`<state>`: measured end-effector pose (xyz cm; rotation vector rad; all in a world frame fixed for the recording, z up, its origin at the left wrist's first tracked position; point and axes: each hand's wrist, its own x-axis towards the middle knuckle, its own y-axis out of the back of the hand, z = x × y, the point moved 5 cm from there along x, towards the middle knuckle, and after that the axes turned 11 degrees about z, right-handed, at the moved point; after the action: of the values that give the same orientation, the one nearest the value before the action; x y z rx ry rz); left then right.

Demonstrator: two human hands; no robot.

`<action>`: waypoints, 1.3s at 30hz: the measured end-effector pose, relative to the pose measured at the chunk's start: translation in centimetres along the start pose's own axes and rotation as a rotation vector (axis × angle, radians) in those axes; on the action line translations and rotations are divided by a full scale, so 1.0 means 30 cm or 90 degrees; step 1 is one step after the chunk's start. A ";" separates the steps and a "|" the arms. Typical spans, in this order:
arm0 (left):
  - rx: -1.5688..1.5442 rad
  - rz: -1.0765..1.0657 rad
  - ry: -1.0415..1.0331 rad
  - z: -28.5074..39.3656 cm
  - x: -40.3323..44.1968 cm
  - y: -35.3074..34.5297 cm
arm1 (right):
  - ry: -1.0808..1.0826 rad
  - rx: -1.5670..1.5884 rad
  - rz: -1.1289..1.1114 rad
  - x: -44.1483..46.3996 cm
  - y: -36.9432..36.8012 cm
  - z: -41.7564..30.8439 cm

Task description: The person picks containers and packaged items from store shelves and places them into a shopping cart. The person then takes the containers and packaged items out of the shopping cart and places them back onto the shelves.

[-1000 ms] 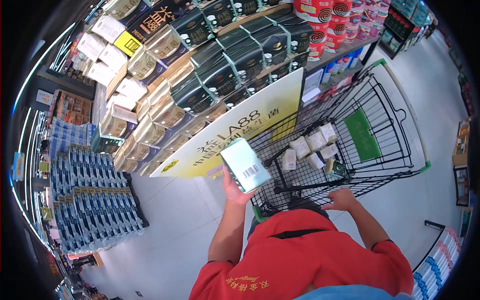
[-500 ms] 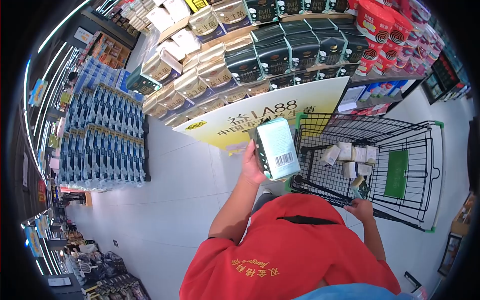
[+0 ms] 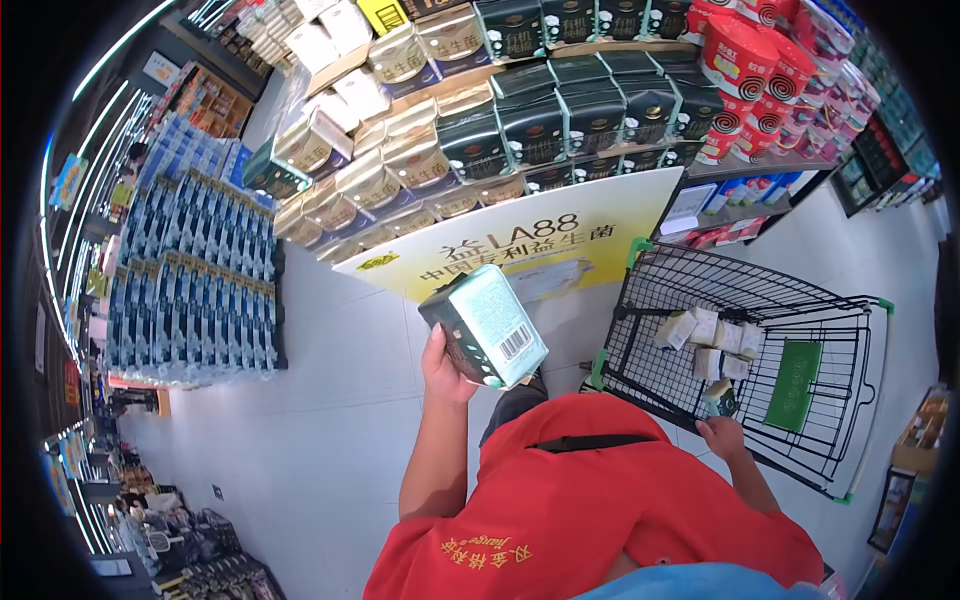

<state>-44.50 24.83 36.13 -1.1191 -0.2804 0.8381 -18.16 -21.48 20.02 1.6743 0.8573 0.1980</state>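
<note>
A tissue pack (image 3: 483,328), dark green on one side with a pale mint barcode side, is in my left hand (image 3: 449,368), in front of my body. The thumb is on its dark side; the other fingers are hidden behind it. To the right, my right hand (image 3: 721,437) is closed on the near side rim of a shopping cart (image 3: 655,404). Just past those fingers, a small green-and-cream pack (image 3: 721,398) shows at the cart's near side. Several small white packs (image 3: 704,328) lie together in the cart basket.
Ahead stands a display of dark green tissue packs (image 3: 533,127) and gold packs (image 3: 413,158), with a yellow-and-white sign board (image 3: 560,235) below. Wrapped blue stacks (image 3: 190,310) stand on the left. Red tubs (image 3: 735,60) fill the right shelf. Pale floor tiles (image 3: 330,430) lie between.
My left hand has drawn the tissue pack left and slightly down, turning it so more of its dark side shows. The cart and my right hand appear slightly lower in view as the camera shifts.
</note>
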 end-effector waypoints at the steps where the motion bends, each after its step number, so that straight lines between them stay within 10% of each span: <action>1: 0.029 0.015 -0.020 0.009 0.006 -0.001 | -0.019 -0.031 -0.033 0.008 -0.006 0.006; 5: 0.268 0.029 -0.040 0.033 0.068 -0.054 | -0.040 -0.004 0.047 0.098 0.111 -0.146; 8: 0.327 0.035 -0.005 0.026 0.108 -0.165 | -0.063 0.377 0.131 0.235 0.192 -0.330; 14: 0.459 -0.067 -0.043 -0.005 0.241 -0.287 | 0.353 0.617 0.038 0.422 0.512 -1.100; 18: 0.516 -0.057 -0.068 0.029 0.281 -0.285 | 0.376 0.637 0.087 0.493 0.559 -1.360; 27: 0.603 -0.105 -0.118 0.170 0.341 -0.159 | 0.335 0.600 0.063 0.652 0.615 -1.404; 35: 0.645 -0.071 -0.168 0.342 0.372 -0.063 | 0.309 0.666 0.375 1.074 1.088 -1.131; 39: 0.656 -0.065 -0.205 0.390 0.377 -0.060 | 0.295 0.383 0.505 1.299 1.285 -1.033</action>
<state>-42.98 40.52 40.57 -0.0085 -0.1295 0.8986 9.13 25.34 52.11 2.5410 0.5544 0.9771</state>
